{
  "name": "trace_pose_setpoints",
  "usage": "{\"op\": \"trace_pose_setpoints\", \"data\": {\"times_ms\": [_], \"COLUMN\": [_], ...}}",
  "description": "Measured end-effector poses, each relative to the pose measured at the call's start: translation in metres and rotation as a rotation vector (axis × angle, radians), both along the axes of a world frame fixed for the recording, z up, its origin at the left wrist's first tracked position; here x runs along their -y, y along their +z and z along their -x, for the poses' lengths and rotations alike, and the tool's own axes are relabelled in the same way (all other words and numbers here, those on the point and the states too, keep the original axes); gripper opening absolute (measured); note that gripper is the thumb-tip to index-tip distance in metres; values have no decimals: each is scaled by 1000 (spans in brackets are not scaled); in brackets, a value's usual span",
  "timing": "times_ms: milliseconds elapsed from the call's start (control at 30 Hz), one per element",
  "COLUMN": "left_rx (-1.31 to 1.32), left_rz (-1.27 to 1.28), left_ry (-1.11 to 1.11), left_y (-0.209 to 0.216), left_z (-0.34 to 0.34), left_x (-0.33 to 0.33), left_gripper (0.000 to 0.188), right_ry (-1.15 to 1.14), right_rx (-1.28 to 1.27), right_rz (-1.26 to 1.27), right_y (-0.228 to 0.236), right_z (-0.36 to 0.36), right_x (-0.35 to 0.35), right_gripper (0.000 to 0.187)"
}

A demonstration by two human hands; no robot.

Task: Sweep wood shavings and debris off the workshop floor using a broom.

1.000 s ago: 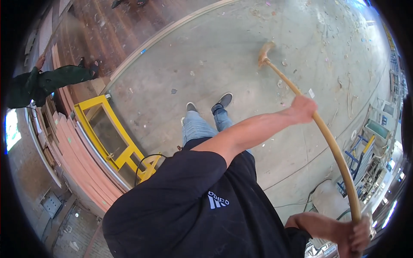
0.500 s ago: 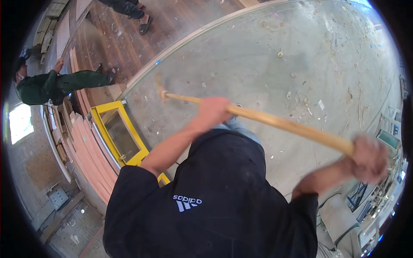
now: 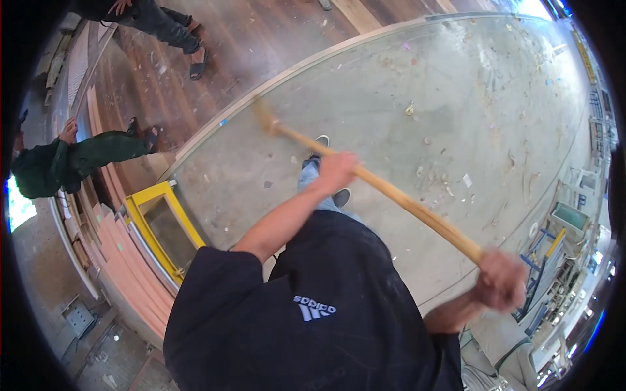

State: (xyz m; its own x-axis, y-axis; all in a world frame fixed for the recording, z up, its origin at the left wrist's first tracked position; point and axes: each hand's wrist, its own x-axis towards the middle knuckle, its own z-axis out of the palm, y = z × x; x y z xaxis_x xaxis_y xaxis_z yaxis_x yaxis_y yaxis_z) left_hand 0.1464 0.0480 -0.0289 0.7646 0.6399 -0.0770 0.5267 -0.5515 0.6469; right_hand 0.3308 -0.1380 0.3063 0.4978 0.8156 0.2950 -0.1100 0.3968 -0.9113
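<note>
A broom (image 3: 417, 207) with a long pale wooden handle slants across in front of me, and both my hands grip it. My left hand (image 3: 339, 171) is closed round the handle partway along, above my shoes. Wrapped round its near end, at the right, is my right hand (image 3: 502, 280), slightly blurred. The tan broom head (image 3: 266, 118), smeared by motion, is over the concrete floor (image 3: 385, 124) close to the edge of the wooden floor. I cannot tell whether it touches the ground.
Small litter is scattered over the concrete. A yellow frame (image 3: 151, 194) and stacked pink boards (image 3: 127, 260) stand at the left. Two people are there: one in dark green (image 3: 104, 151), another in dark trousers (image 3: 160, 26) on the wooden floor (image 3: 238, 39). Equipment (image 3: 554, 241) lines the right side.
My right hand has come inward and lower with the handle end, so the broom slants more steeply. The broom head has shifted up and right in view. My shoes now show more.
</note>
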Motion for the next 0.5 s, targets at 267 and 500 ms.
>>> {"op": "trace_pose_setpoints", "data": {"times_ms": [267,500], "left_rx": [353,297], "left_rz": [115,172], "left_ry": [-306,-641], "left_y": [39,142], "left_z": [-243,-237], "left_x": [-2,24], "left_gripper": [10,12], "right_ry": [-409,-617], "right_rx": [291,874], "right_rz": [43,-178], "right_y": [75,168], "right_z": [8,3], "right_x": [-24,17], "right_gripper": [32,30]}}
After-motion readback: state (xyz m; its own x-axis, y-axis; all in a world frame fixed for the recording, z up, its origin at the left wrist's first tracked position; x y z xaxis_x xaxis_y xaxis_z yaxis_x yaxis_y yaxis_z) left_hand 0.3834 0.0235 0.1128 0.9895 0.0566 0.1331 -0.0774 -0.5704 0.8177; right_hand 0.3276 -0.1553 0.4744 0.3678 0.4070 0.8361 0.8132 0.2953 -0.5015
